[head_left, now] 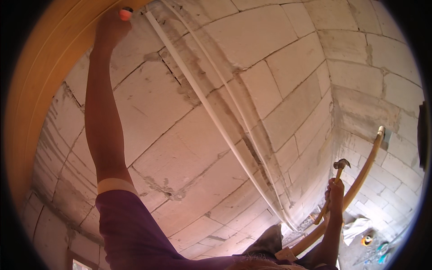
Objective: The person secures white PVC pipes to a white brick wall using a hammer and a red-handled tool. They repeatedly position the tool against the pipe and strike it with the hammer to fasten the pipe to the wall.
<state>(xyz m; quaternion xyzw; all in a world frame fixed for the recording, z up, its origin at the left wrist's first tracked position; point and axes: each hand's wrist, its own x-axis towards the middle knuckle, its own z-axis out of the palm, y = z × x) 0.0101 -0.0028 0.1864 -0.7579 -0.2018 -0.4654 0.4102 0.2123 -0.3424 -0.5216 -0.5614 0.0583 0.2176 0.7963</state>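
High at the upper left, my left hand point(111, 30) is raised on an outstretched arm against the block wall. Its fingers are closed on a small orange-and-black object point(126, 14), whose kind I cannot make out. Low at the right, my right hand point(334, 192) grips a claw hammer point(342, 165) by its light wooden handle, with the metal head up. Beside the hammer runs a long tan pole point(362, 175) with a white tip, which looks bent in this view. Whether my right hand touches that pole, I cannot tell.
Two white pipes point(198, 90) run diagonally along a chase cut in the pale block wall point(180, 139). A smooth orange-brown panel point(38, 85) borders the upper left. On the floor at lower right lie a white crumpled sheet point(357, 230), an orange round item point(367, 240) and teal objects point(383, 252).
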